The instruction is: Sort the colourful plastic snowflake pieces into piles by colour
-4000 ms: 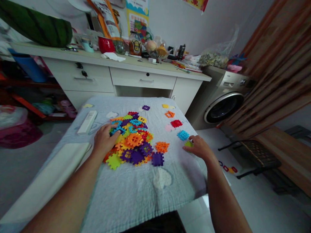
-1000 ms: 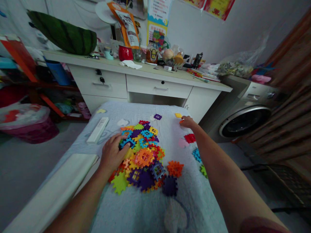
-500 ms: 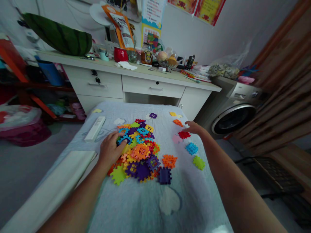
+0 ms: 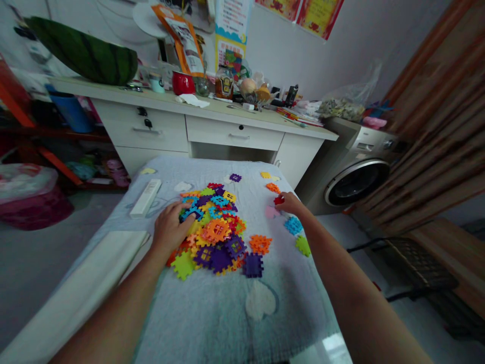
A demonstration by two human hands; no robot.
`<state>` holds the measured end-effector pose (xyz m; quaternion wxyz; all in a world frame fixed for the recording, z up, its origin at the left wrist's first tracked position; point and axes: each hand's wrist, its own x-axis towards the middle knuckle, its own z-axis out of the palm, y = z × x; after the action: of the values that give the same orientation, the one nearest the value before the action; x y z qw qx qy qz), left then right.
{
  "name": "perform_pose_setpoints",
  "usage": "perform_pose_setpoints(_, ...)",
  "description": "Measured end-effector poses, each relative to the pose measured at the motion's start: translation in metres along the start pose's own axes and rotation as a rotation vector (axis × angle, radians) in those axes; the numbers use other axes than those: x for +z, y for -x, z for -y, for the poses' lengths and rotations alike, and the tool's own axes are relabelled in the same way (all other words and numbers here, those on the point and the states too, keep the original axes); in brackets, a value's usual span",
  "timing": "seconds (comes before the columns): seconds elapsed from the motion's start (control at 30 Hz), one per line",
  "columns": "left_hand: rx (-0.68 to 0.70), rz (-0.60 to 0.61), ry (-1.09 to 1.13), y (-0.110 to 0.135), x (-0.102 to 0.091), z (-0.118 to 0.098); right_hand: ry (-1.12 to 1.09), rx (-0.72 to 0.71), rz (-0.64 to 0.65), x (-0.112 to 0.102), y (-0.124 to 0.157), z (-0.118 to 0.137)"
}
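On the cloth-covered table, a heap of colourful plastic interlocking building pieces (image 4: 215, 230) lies in the middle. My left hand (image 4: 169, 226) rests at the heap's left side, its thumb and fingers around a blue notched piece (image 4: 192, 213). Over on the right, my right hand (image 4: 293, 203) pinches a red notched piece (image 4: 279, 200), partly hidden by the fingers. Close to that hand lie an orange piece (image 4: 273, 187), a light blue piece (image 4: 293, 225) and a green piece (image 4: 302, 245). A yellow piece (image 4: 265, 175) sits farther back.
A long white box (image 4: 146, 198) lies at the table's left, beside a rolled white sheet (image 4: 94, 273). Behind stands a white desk (image 4: 235, 130) with a watermelon (image 4: 87, 53) and jars on it. A washing machine (image 4: 356, 172) is at the right.
My right hand has closed on the red piece, which now looks tilted and partly covered. The left hand keeps its place at the heap. The whole view has shifted slightly.
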<state>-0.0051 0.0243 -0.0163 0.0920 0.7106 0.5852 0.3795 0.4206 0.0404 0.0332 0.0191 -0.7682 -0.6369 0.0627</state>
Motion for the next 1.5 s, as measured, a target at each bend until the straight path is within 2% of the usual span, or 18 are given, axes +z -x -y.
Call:
perform_pose_setpoints(0.17, -0.001, -0.008, -0.005, 0.001, 0.000, -0.002, -0.001, 0.048, -0.078, 0.000, 0.003, 0.001)
perform_pose_setpoints(0.3, -0.008, -0.007, -0.016, 0.000, -0.001, -0.003, 0.021, 0.041, 0.014, -0.009, 0.015, 0.000)
perform_pose_setpoints(0.5, -0.011, 0.007, -0.016, 0.000, -0.002, -0.004, 0.019, 0.009, 0.027, -0.023, 0.057, -0.015)
perform_pose_setpoints(0.63, -0.018, 0.011, -0.007, 0.000, -0.002, -0.004, 0.036, -0.039, 0.107, -0.015, 0.089, -0.022)
perform_pose_setpoints(0.73, -0.019, 0.008, 0.002, 0.000, -0.002, -0.004, 0.026, -0.026, 0.088, -0.008, 0.102, -0.022)
perform_pose_setpoints(1.0, -0.005, 0.006, 0.001, 0.000, -0.002, -0.004, -0.084, -0.036, -0.060, 0.005, 0.091, -0.010)
perform_pose_setpoints(1.1, -0.006, 0.010, -0.003, 0.000, -0.002, -0.004, -0.102, -0.024, -0.077, 0.010, 0.087, -0.008)
perform_pose_setpoints(1.2, -0.016, 0.020, -0.009, 0.000, -0.002, -0.004, -0.137, -0.036, -0.078, 0.007, 0.092, -0.013)
perform_pose_setpoints(1.37, -0.018, 0.015, 0.000, 0.000, -0.002, -0.004, -0.160, -0.002, -0.001, -0.010, 0.119, -0.028)
perform_pose_setpoints(1.5, -0.022, 0.028, 0.001, 0.000, -0.002, -0.003, -0.122, -0.015, 0.085, -0.011, 0.144, -0.031)
